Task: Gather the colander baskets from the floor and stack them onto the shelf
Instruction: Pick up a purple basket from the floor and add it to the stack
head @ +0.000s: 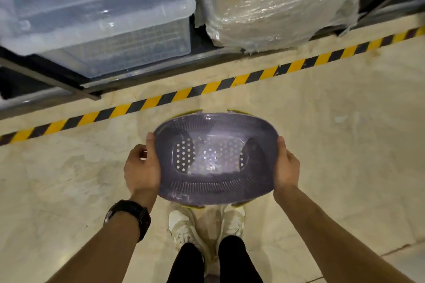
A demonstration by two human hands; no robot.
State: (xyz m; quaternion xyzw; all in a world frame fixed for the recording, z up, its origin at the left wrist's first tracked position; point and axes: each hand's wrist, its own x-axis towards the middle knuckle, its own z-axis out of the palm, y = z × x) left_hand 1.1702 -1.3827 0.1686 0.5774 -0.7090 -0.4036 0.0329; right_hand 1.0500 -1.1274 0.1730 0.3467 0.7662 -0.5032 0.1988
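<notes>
A grey-purple oval colander basket [216, 181] with a perforated bottom hangs above the floor in front of my feet. My left hand [141, 169] grips its left rim and my right hand [286, 165] grips its right rim. Yellow-green edges [236, 111] stick out at its far and near rims, so another basket seems nested beneath, mostly hidden. The dark shelf [92, 93] runs along the top of the view, beyond a striped floor line.
Clear plastic storage bins [96, 18] fill the shelf at left, and a film-wrapped bundle [282, 11] sits at right. Yellow-black hazard tape [207, 87] crosses the marble floor [345, 145] diagonally. My white shoes [184, 225] stand below the basket.
</notes>
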